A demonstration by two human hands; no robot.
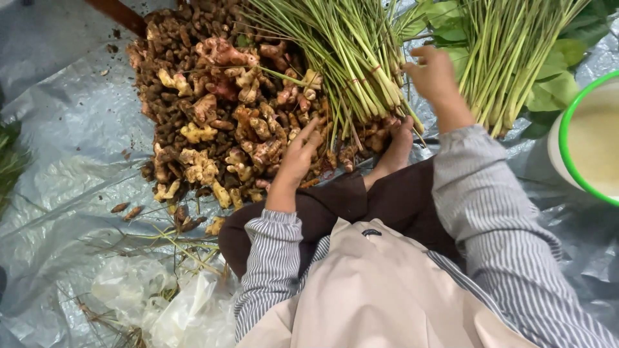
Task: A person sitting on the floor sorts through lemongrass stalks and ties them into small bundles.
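Nothing here carries a label, sign or screen. The only packaging is a heap of crumpled clear plastic bags lying on the grey plastic sheet at the lower left, whitish and translucent, with dry stalks strewn beside and over them.

A crinkled grey plastic sheet is covering the floor across the whole view, catching soft, even light and showing pale glare along its folds, with bits of soil and a few dry stalks lying scattered on it at the lower left. A dark reddish wooden bar is slanting in at the top edge, and crumpled clear plastic bags are sitting bunched at the bottom left. At the right edge a pale tub with a green rim is standing on the sheet, while a few green blades are poking in from the left edge.
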